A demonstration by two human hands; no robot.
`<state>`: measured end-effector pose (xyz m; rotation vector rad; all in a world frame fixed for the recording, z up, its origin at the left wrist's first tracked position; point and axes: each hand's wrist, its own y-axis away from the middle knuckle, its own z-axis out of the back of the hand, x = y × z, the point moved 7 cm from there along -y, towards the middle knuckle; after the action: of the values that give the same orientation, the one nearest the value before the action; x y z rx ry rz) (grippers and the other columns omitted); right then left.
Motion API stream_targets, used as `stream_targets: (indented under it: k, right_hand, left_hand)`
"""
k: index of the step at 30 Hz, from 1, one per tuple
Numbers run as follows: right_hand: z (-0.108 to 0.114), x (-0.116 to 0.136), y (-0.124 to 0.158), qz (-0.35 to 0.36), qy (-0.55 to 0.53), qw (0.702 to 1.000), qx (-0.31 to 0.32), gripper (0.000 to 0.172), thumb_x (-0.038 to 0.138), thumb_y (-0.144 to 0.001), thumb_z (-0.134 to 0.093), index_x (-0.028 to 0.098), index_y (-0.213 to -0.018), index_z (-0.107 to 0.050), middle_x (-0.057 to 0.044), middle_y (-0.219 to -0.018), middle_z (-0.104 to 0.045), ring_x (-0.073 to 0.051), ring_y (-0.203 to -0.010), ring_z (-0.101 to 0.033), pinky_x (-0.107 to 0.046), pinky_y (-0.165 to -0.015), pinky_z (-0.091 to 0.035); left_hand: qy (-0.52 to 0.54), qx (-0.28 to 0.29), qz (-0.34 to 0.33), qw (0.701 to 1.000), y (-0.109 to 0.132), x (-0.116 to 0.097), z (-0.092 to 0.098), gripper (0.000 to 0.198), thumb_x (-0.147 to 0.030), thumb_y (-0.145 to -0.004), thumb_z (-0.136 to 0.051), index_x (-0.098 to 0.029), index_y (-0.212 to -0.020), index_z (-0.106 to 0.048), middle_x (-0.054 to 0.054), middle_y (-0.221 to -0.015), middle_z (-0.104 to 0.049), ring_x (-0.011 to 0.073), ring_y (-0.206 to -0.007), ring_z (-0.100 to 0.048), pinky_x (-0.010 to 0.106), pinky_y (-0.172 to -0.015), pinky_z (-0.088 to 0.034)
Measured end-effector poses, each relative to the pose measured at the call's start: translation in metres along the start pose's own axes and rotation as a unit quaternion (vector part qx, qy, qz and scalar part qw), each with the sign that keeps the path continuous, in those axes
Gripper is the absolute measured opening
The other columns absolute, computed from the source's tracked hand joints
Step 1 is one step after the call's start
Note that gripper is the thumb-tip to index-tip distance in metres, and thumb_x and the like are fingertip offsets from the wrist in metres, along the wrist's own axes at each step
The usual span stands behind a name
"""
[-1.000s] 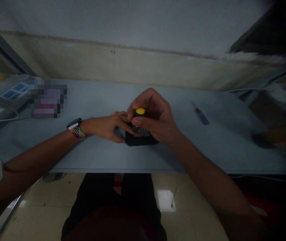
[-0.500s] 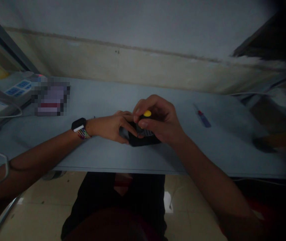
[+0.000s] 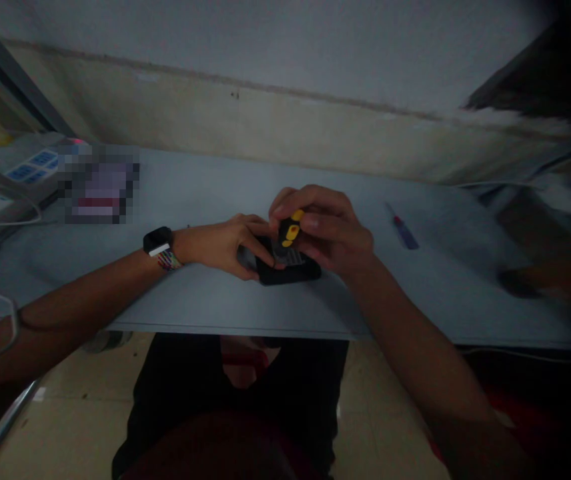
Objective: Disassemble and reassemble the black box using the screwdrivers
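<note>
A black boxy device (image 3: 290, 275) with a ribbed grey top lies on the table in front of me. My left hand (image 3: 235, 245) is closed around its left end, with fingers reaching over the top. Above the device, my right hand (image 3: 328, 230) pinches the black-and-yellow handle of a screwdriver (image 3: 291, 230) between thumb and fingers. The handle leans, and its lower end points down at the device near my left fingertips. It is too dark to tell whether the tip touches a screw.
A second screwdriver (image 3: 404, 230) with a blue-and-red handle lies on the table (image 3: 205, 300) to the right. A hammer-like tool (image 3: 520, 283) is blurred farther right. A pixelated flat object (image 3: 103, 187) and a power strip (image 3: 35, 167) with cables are at left.
The screwdriver handle has tilted, so more of its black-and-yellow side shows. My right fingers have rolled around it. My left hand stays on the device; the view has shifted slightly.
</note>
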<state>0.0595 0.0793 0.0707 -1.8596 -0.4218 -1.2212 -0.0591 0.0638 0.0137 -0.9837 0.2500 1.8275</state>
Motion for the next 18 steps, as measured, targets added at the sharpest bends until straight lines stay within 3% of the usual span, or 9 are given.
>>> stream_targets:
  k: [5,11,14,18]
  right_hand:
    - [0.0002,0.0034,-0.0028,-0.01,0.016,1.0,0.006,0.02,0.034,-0.089,-0.087,0.019,-0.096,-0.077,-0.001,-0.087,-0.078,-0.003,-0.043,-0.049,-0.015,-0.034,-0.032]
    - [0.0012,0.0057,-0.0042,-0.034,0.017,0.999,0.001,0.04,0.034,-0.075,-0.099,0.022,-0.089,-0.063,0.005,-0.075,-0.073,-0.009,-0.055,-0.061,-0.016,-0.046,-0.048]
    - [-0.0013,0.0038,-0.0018,-0.061,-0.004,0.998,0.023,0.031,0.038,-0.086,-0.091,0.02,-0.099,-0.07,0.002,-0.081,-0.075,-0.006,-0.05,-0.057,-0.015,-0.042,-0.042]
    - [-0.0001,0.0036,0.0001,-0.073,-0.006,0.996,0.043,0.028,0.043,-0.099,-0.078,0.017,-0.104,-0.075,-0.002,-0.089,-0.078,-0.001,-0.039,-0.042,-0.016,-0.037,-0.034]
  left_hand:
    - [-0.016,0.002,0.005,1.0,0.0005,0.0021,0.0005,0.049,-0.037,-0.081,-0.094,-0.037,-0.129,-0.084,0.008,-0.149,-0.072,0.0339,-0.143,-0.062,0.056,-0.127,-0.043]
    - [-0.049,-0.034,0.004,0.998,0.0008,0.0028,-0.0002,0.059,-0.051,-0.073,-0.1,-0.031,-0.125,-0.083,0.011,-0.135,-0.075,0.0356,-0.132,-0.063,0.057,-0.125,-0.04]
    - [-0.047,-0.051,-0.003,0.998,-0.0009,0.0023,-0.0031,0.054,-0.051,-0.076,-0.098,-0.025,-0.121,-0.081,0.012,-0.135,-0.073,0.035,-0.13,-0.064,0.055,-0.121,-0.043]
    - [-0.042,-0.046,0.009,0.998,-0.0023,0.0013,-0.0076,0.06,-0.045,-0.076,-0.095,-0.023,-0.129,-0.077,0.013,-0.14,-0.071,0.034,-0.131,-0.063,0.053,-0.121,-0.045]
